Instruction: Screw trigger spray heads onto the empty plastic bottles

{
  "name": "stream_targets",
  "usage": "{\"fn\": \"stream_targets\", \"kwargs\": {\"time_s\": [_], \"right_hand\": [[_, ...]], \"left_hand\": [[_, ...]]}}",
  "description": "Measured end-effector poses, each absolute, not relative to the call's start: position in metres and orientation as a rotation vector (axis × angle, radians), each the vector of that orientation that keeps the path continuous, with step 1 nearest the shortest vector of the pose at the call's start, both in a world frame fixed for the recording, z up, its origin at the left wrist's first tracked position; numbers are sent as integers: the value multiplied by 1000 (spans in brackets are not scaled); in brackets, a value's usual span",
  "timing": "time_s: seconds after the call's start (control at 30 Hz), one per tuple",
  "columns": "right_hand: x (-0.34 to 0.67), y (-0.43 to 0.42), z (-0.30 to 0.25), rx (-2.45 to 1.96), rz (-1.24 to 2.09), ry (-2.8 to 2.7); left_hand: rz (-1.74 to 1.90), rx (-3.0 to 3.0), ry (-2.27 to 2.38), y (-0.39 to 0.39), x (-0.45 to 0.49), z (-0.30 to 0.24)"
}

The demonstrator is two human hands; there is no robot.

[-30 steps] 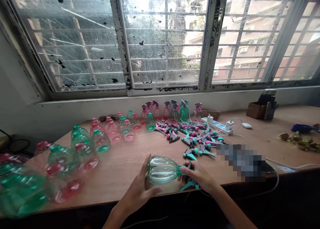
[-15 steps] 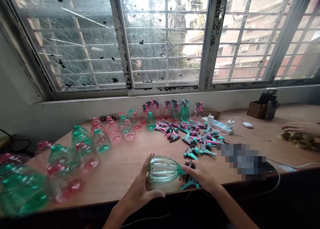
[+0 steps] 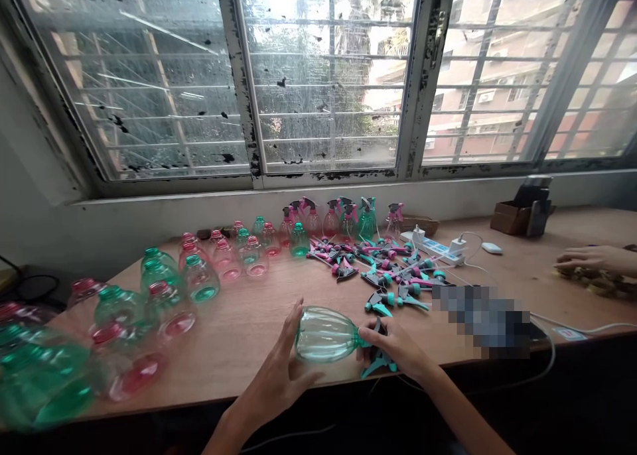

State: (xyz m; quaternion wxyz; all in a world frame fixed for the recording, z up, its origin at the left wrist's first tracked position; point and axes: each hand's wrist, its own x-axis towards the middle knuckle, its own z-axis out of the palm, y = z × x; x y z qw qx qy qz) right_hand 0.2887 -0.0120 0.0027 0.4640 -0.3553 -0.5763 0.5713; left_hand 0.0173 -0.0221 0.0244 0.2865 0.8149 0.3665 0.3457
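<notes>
A clear green spray bottle [image 3: 326, 335] lies on its side above the table's front edge, its neck to the right. My right hand [image 3: 391, 345] is closed around the black and teal spray head [image 3: 381, 363] at the bottle's neck; its fingers partly hide the joint. At the bottle's base is my left hand [image 3: 279, 369], fingers stretched out along it and thumb apart underneath. The fingers seem to touch the base. Beyond my right hand, loose pink, teal and black spray heads [image 3: 383, 279] lie in a pile.
Several open pink and green bottles [image 3: 202, 279] stand on the left of the wooden table [image 3: 239, 335]. Bottles with spray heads [image 3: 331, 221] line the back. A power strip [image 3: 438, 248], cables and a blurred-out object [image 3: 482, 316] lie right. Another person's hand [image 3: 597, 259] covers small brownish pieces.
My left fingers and thumb have shifted slightly upward at the bottle's base. My right hand stays at the neck. The other person's hand has moved over the brownish pieces.
</notes>
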Motion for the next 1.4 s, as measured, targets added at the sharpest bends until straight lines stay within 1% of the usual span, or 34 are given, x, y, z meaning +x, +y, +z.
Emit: {"fn": "stream_targets", "kwargs": {"time_s": [0.8,0.93,1.13,1.4], "right_hand": [[290,-9,-2,-840,1387,-1317],[290,-8,-1,-820,1378,-1287],[289,-6,-3,-804,1383,-1253],[289,-7,-4,-790,1369,-1253]], "left_hand": [[947,1980,1041,-18,17,19],[925,2058,1097,-18,18,21],[988,2146,1122,-14,18,14],[966,2108,1173,-15,16,14]]}}
